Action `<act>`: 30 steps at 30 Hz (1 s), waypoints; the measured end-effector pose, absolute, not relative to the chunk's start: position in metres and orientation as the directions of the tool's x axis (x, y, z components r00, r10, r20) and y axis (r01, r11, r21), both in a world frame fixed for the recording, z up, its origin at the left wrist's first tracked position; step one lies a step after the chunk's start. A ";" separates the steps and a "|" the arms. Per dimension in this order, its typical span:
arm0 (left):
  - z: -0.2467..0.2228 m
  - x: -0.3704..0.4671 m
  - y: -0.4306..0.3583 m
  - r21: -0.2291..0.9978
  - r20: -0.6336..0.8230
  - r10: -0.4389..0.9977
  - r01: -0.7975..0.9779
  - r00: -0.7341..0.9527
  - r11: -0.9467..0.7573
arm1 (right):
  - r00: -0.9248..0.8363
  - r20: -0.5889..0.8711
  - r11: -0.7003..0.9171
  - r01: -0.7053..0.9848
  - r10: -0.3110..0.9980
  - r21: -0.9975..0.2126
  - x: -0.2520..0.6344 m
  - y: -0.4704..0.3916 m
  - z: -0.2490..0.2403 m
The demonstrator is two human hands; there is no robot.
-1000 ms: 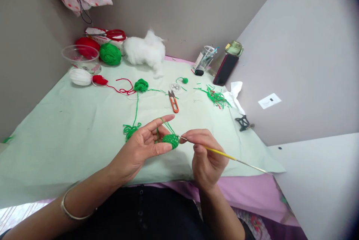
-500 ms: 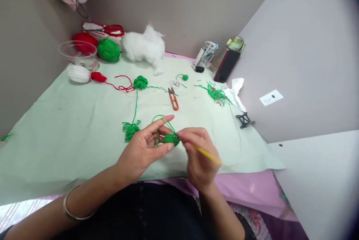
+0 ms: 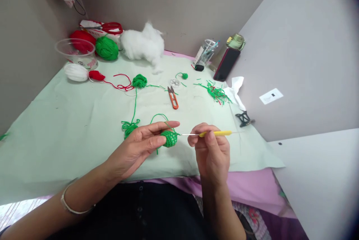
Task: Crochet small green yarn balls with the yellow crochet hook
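Note:
My left hand point(image 3: 143, 144) pinches a small round green crochet piece point(image 3: 169, 139) between thumb and fingers, its index finger stretched out with green yarn across it. A yellow-handled crochet hook point(image 3: 218, 133) lies level in my right hand point(image 3: 211, 146), gripped between thumb and fingers. The hook's thin metal shaft points left, and its tip meets a yarn loop at the right edge of the piece. Behind my left hand lies a loose green yarn bundle point(image 3: 130, 129), partly hidden. One strand links it to a small green yarn ball point(image 3: 139, 81) farther back.
Orange thread snips point(image 3: 173, 98) lie beyond my hands. Green yarn scraps point(image 3: 217, 93) and a black stand point(image 3: 244, 119) are to the right. White stuffing point(image 3: 143, 45), a clear tub point(image 3: 75, 54) and a green yarn skein point(image 3: 107, 48) stand at the back, with a phone point(image 3: 227, 64) back right.
My right hand has moved right and turned, bringing the hook from slanted to nearly level and away from the piece. The crochet piece has shifted slightly left and shows more of its side.

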State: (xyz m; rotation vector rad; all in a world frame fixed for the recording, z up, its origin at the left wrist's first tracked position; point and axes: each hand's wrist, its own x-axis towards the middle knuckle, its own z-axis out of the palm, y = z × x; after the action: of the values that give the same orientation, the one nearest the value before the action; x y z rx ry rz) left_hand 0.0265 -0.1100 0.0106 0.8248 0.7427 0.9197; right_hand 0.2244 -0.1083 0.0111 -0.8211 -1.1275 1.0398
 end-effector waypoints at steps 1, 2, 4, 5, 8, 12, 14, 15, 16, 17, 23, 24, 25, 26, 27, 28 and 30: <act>0.010 0.028 -0.110 0.870 -0.165 0.894 -0.366 0.417 0.331 | 0.058 0.309 0.314 -0.249 0.949 -0.916 0.223 -0.109 0.010; 0.010 0.029 -0.111 0.884 -0.135 0.899 -0.358 0.418 0.300 | 0.023 0.323 0.318 -0.246 0.946 -0.915 0.222 -0.109 0.009; 0.010 0.031 -0.111 0.911 -0.093 0.903 -0.330 0.419 0.247 | -0.024 0.371 0.360 -0.188 0.928 -0.914 0.218 -0.111 0.006; 0.010 0.032 -0.111 0.924 -0.085 0.905 -0.306 0.417 0.228 | -0.032 0.391 0.383 -0.146 0.920 -0.912 0.216 -0.111 0.005; 0.012 0.031 -0.110 0.964 -0.072 0.917 -0.209 0.393 0.165 | -0.019 0.388 0.385 -0.089 0.922 -0.919 0.214 -0.111 0.001; 0.016 0.029 -0.111 0.986 -0.018 0.941 -0.151 0.337 0.073 | -0.016 0.324 0.318 -0.153 0.946 -0.936 0.217 -0.109 0.000; 0.017 0.029 -0.111 0.991 0.009 0.946 -0.130 0.323 0.035 | -0.026 0.298 0.289 -0.179 0.954 -0.940 0.217 -0.108 0.001; 0.017 0.028 -0.111 0.994 0.021 0.948 -0.111 0.319 0.015 | -0.030 0.285 0.274 -0.189 0.958 -0.943 0.218 -0.108 0.002; 0.018 0.028 -0.111 0.997 0.029 0.949 -0.083 0.313 -0.003 | -0.033 0.273 0.262 -0.197 0.961 -0.945 0.218 -0.107 0.004; 0.019 0.027 -0.111 0.998 0.036 0.951 -0.056 0.308 -0.019 | -0.037 0.263 0.251 -0.205 0.964 -0.946 0.218 -0.107 0.005; 0.025 0.025 -0.109 0.997 0.080 0.937 -0.024 0.341 -0.076 | -0.142 0.240 0.198 -0.259 0.960 -0.945 0.224 -0.103 0.010; 0.026 0.025 -0.108 0.997 0.078 0.935 -0.021 0.345 -0.076 | -0.158 0.241 0.198 -0.250 0.957 -0.948 0.226 -0.102 0.011; 0.026 0.025 -0.108 0.997 0.075 0.936 -0.014 0.345 -0.074 | -0.172 0.243 0.200 -0.234 0.955 -0.951 0.228 -0.102 0.011; 0.026 0.025 -0.108 0.997 0.071 0.936 -0.006 0.345 -0.074 | -0.183 0.246 0.206 -0.212 0.952 -0.955 0.229 -0.101 0.011; 0.027 0.024 -0.108 0.997 0.071 0.936 0.003 0.345 -0.076 | -0.193 0.252 0.216 -0.189 0.948 -0.958 0.231 -0.101 0.012; 0.027 0.023 -0.107 0.997 0.075 0.935 0.009 0.346 -0.083 | -0.205 0.264 0.232 -0.168 0.943 -0.958 0.233 -0.101 0.013; 0.027 0.022 -0.107 0.995 0.084 0.934 0.023 0.349 -0.098 | -0.228 0.301 0.280 -0.123 0.926 -0.952 0.236 -0.102 0.016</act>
State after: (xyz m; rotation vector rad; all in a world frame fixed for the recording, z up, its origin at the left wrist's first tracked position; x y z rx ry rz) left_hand 0.0223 -0.1070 0.0271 1.4523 0.9248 0.9874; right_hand 0.2364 -0.1021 0.0161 -0.7953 -1.4442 1.1957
